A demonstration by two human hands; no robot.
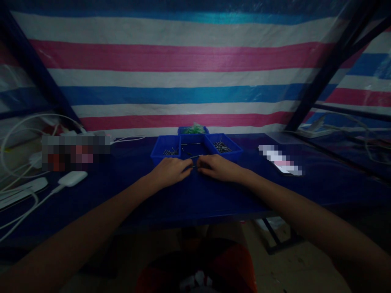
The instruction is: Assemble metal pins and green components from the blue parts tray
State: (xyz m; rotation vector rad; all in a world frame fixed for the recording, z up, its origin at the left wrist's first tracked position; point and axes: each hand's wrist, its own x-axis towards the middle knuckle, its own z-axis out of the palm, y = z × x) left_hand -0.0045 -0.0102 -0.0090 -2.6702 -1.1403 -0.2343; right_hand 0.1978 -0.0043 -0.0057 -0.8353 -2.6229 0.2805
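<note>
A striped sheet (183,59) rose beyond both hands, and the dark blue table (195,199) stretched beneath them and out to either side. Well out past the right hand (218,167) lay a flat, bright-screened device (282,165); well out past the left hand (171,170) lay a white adapter (73,178) on its cable.

Just beyond the left hand stood the left bin (156,151), blue, with short metal pieces (169,152) in it. The right bin (235,150) stood just beyond the right hand, with a looser heap of slim metal parts (221,147). Farther off, between the two, the far bin (182,129) bore green, clear-wrapped stuff (195,129).

The hands faced each other, fingertips near but apart. A slim rod (196,156) lay just beyond that gap, its long axis running roughly from side to side, its right end close by the right hand's curled fingers, so that hand seemed the nearer. It looked thin, straight and greyish, with a dull metallic shine. A tiny light piece (194,166) showed at the left fingertips. Whether either hand was pinched shut on anything could not be told in such dim light.
</note>
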